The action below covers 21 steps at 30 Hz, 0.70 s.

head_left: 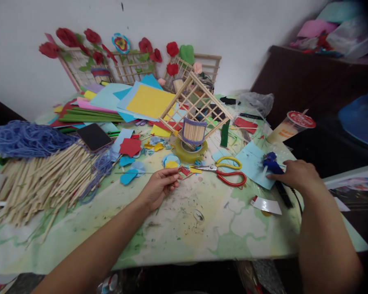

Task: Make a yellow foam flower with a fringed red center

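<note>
My left hand (160, 185) lies palm-up at the table's middle, its fingers pinched on a small fringed red paper piece (185, 171). My right hand (296, 173) reaches to the table's right side with its fingers closed on a blue glue gun (271, 163) that rests on a light blue sheet (251, 163). Red-and-yellow scissors (228, 171) lie between the two hands.
A pile of wooden sticks (39, 179) and blue yarn (21, 139) fills the left. A wooden lattice frame (196, 104) leans over a tape roll (190, 151). Coloured paper sheets (147, 102) and paper roses (93, 36) stand behind. A drink cup (290, 126) lies at right.
</note>
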Tool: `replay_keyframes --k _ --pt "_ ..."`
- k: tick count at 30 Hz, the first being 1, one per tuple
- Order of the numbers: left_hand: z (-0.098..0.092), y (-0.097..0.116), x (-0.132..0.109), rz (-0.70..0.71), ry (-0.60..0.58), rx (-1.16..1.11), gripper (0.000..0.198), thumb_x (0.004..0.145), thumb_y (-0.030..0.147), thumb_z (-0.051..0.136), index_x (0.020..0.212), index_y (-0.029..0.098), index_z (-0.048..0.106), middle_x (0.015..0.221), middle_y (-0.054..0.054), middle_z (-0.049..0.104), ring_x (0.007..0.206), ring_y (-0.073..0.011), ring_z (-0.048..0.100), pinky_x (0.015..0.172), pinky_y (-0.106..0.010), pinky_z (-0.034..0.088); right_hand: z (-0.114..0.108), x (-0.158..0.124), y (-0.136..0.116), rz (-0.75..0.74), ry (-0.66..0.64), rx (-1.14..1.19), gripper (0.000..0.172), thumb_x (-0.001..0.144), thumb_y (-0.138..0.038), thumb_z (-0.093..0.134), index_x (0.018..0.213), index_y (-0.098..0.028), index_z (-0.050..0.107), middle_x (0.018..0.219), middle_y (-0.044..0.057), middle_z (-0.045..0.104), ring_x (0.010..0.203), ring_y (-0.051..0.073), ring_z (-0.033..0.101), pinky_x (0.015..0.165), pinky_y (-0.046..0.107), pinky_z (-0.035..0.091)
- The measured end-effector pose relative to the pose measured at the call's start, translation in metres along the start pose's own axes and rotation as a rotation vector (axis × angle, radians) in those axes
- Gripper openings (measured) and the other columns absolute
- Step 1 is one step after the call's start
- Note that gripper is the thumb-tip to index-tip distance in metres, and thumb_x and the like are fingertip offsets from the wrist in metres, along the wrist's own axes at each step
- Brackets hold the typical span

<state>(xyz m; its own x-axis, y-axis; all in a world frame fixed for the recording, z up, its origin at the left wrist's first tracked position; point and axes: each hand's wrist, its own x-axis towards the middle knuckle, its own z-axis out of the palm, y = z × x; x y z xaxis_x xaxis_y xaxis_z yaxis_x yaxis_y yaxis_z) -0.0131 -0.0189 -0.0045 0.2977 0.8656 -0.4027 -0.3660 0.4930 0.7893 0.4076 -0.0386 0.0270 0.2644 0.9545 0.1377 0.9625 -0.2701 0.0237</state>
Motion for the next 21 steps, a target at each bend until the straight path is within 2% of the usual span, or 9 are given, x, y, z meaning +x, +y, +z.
replay_keyframes --k 1,3,4,5,7,10,12,16,21 --pt "0.0 0.0 0.0 -0.002 0.001 0.0 0.028 0.066 0.009 0.072 0.094 0.012 0.068 0.075 -0.003 0.066 0.051 -0.0028 0.055 0.041 -0.009 0.039 -0.009 -0.004 -0.014 -0.009 0.094 -0.041 0.047 0.06 -0.057 0.069 0.068 -0.012 0.063 0.074 0.021 0.06 0.073 0.03 0.058 0.059 0.04 0.035" --pt "0.001 0.0 -0.001 -0.004 0.006 -0.001 0.028 0.066 0.009 0.073 0.093 0.012 0.068 0.074 -0.003 0.066 0.051 -0.003 0.055 0.041 -0.009 0.039 -0.024 -0.016 -0.058 -0.106 0.224 0.05 0.042 0.069 -0.049 0.066 0.082 -0.01 0.065 0.085 0.022 0.062 0.082 0.03 0.057 0.067 0.041 0.039" --pt "0.002 0.0 -0.002 -0.005 0.006 0.001 0.027 0.066 0.009 0.073 0.092 0.012 0.068 0.073 -0.003 0.066 0.051 -0.0031 0.055 0.041 -0.01 0.039 -0.029 -0.022 -0.086 -0.123 0.285 0.199 0.039 0.073 -0.046 0.063 0.089 -0.011 0.064 0.088 0.019 0.063 0.081 0.027 0.058 0.069 0.04 0.041" --pt "0.002 0.0 -0.003 -0.008 0.006 0.003 0.027 0.065 0.009 0.073 0.092 0.012 0.068 0.073 -0.003 0.066 0.05 -0.0032 0.055 0.041 -0.01 0.039 -0.032 -0.029 -0.116 -0.144 0.284 0.399 0.035 0.077 -0.043 0.06 0.095 -0.013 0.063 0.09 0.015 0.064 0.076 0.023 0.058 0.068 0.037 0.042" --pt "0.003 0.001 -0.004 -0.016 0.006 0.01 0.027 0.065 0.01 0.073 0.091 0.013 0.069 0.074 -0.003 0.066 0.05 -0.0032 0.055 0.042 -0.01 0.039 -0.031 -0.042 -0.173 -0.228 0.169 0.754 0.029 0.083 -0.041 0.053 0.093 -0.016 0.063 0.088 0.01 0.065 0.076 0.019 0.058 0.068 0.033 0.044" --pt "0.004 0.001 -0.005 -0.014 0.014 0.023 0.026 0.064 0.011 0.074 0.09 0.013 0.069 0.074 -0.003 0.067 0.05 -0.0036 0.055 0.044 -0.012 0.041 -0.017 -0.055 -0.229 -0.304 -0.017 0.988 0.032 0.084 -0.044 0.052 0.096 -0.016 0.062 0.093 0.009 0.064 0.083 0.019 0.058 0.067 0.03 0.044" --pt "0.004 0.001 -0.003 0.006 0.02 0.037 0.026 0.063 0.013 0.075 0.089 0.013 0.069 0.073 -0.003 0.067 0.05 -0.0039 0.055 0.044 -0.013 0.041 -0.004 -0.059 -0.243 -0.287 -0.119 1.081 0.03 0.082 -0.043 0.055 0.093 -0.016 0.063 0.09 0.008 0.065 0.081 0.018 0.058 0.066 0.029 0.043" --pt "0.005 -0.002 0.001 0.029 0.026 0.081 0.028 0.061 0.015 0.076 0.088 0.013 0.07 0.071 -0.003 0.068 0.049 -0.0044 0.054 0.044 -0.015 0.039 0.017 -0.063 -0.245 -0.239 -0.308 1.263 0.017 0.077 -0.032 0.057 0.08 -0.016 0.063 0.075 0.003 0.064 0.068 0.015 0.057 0.063 0.027 0.043" --pt "0.007 -0.008 0.003 0.028 0.012 0.15 0.029 0.062 0.017 0.075 0.091 0.014 0.071 0.074 -0.004 0.069 0.051 -0.0047 0.054 0.045 -0.016 0.038 0.027 -0.066 -0.247 -0.164 -0.384 1.358 0.014 0.076 -0.027 0.053 0.073 -0.016 0.06 0.069 0.002 0.061 0.064 0.013 0.053 0.061 0.027 0.042"
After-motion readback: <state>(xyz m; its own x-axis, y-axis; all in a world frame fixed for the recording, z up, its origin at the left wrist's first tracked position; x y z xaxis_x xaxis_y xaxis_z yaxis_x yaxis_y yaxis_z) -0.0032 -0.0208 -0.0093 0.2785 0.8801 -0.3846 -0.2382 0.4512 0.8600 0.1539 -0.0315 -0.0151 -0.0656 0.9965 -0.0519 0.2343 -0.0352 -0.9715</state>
